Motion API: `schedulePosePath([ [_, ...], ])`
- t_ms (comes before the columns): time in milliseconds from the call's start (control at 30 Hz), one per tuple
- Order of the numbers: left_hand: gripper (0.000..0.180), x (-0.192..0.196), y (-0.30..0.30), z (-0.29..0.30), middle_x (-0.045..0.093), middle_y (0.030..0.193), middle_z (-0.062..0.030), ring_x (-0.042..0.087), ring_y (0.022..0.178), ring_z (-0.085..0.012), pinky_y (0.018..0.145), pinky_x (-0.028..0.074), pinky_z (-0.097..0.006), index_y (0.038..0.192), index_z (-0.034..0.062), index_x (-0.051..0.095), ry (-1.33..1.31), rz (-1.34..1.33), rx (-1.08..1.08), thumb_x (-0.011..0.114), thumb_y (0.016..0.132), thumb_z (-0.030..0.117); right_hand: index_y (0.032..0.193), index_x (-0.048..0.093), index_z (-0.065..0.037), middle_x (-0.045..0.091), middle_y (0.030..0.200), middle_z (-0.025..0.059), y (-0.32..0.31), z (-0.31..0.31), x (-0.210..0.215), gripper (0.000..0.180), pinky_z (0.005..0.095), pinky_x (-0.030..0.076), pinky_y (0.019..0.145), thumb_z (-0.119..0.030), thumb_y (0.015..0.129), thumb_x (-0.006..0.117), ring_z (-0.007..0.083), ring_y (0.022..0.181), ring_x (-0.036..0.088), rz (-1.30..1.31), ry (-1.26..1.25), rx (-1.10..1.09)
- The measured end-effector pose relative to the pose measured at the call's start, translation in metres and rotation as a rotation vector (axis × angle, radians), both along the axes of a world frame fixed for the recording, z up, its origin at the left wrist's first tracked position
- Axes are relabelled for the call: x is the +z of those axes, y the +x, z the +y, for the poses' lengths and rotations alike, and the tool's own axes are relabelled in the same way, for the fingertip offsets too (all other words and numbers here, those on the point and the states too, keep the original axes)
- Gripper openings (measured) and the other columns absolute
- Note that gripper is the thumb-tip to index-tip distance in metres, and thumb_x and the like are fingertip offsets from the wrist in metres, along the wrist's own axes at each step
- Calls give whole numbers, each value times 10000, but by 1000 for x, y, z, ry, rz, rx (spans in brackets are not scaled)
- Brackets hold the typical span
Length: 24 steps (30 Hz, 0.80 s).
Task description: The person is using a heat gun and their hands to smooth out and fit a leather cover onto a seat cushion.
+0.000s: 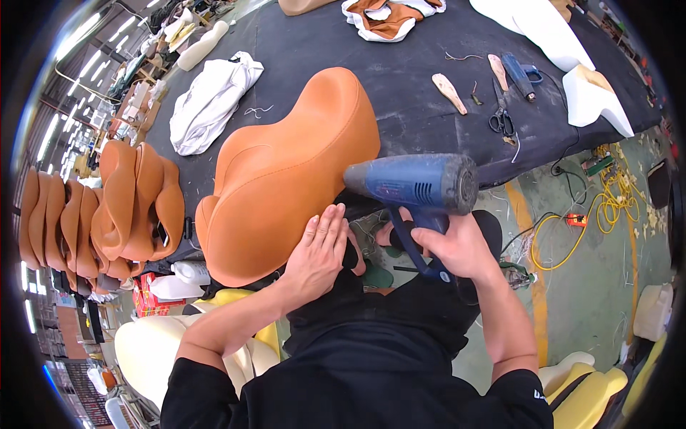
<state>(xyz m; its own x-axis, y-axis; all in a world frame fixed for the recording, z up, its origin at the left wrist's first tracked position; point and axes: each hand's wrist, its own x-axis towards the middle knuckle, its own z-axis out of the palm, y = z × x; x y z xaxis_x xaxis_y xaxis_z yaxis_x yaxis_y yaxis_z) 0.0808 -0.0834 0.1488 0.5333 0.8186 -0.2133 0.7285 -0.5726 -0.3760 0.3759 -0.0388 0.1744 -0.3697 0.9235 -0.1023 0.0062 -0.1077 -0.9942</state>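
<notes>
A tan, leather-like padded seat cushion (286, 179) with curved contours and stitched seams lies on the dark table in front of me. My left hand (320, 247) rests flat on its near right side, fingers stretched out and held together. In my right hand (454, 243) is a blue heat gun (411, 182), gripped by its handle. The nozzle points left, close against the right edge of the cushion; whether it touches I cannot tell.
Scissors (501, 120), a second blue heat gun (518, 75) and a pale-handled tool (449, 94) lie on the table's right. White cloth (214, 100) is at the left. Stacked tan cushions (136, 207) stand beyond. A yellow hose or cord (547, 264) coils on the floor.
</notes>
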Motion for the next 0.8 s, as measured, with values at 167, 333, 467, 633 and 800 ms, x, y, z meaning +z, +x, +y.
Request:
schedulePosePath([
  [167, 895, -7, 1, 7, 202, 1729, -315, 136, 1632, -461, 1325, 121, -537, 1584, -110, 376, -12, 207, -55, 663, 964, 469, 1288, 632, 42, 748, 1063, 86, -8, -4, -22, 388, 295, 544, 656, 1, 905, 685, 98, 716, 632, 100, 150, -46],
  [333, 879, -7, 3, 9, 197, 1729, -320, 129, 1632, -465, 1328, 108, -536, 1585, -112, 377, -23, 244, -58, 630, 983, 476, 1254, 624, 42, 754, 1134, 119, -28, 7, -30, 355, 303, 559, 719, 10, 905, 677, 125, 746, 654, 53, 369, -95],
  [467, 872, -5, 1, 11, 197, 1728, -322, 128, 1632, -463, 1330, 97, -534, 1585, -113, 379, -19, 273, -47, 615, 989, 478, 1250, 613, 36, 739, 1190, 118, -23, 10, -24, 354, 299, 560, 745, 2, 905, 680, 135, 766, 659, 52, 334, -51],
  [633, 858, 5, -1, 13, 219, 1719, -328, 149, 1629, -465, 1330, 99, -536, 1577, -124, 386, -7, 344, -94, 586, 999, 478, 1301, 585, 30, 756, 1158, 120, -14, -4, -30, 411, 305, 557, 722, 13, 898, 662, 119, 801, 647, 92, 153, -47],
  [800, 848, 11, -1, 13, 241, 1707, -340, 168, 1624, -468, 1328, 105, -541, 1563, -134, 402, 24, 350, -135, 572, 1002, 479, 1320, 582, 25, 764, 1165, 118, -15, -10, -51, 430, 290, 546, 699, 20, 894, 646, 104, 789, 635, 113, 362, -99],
])
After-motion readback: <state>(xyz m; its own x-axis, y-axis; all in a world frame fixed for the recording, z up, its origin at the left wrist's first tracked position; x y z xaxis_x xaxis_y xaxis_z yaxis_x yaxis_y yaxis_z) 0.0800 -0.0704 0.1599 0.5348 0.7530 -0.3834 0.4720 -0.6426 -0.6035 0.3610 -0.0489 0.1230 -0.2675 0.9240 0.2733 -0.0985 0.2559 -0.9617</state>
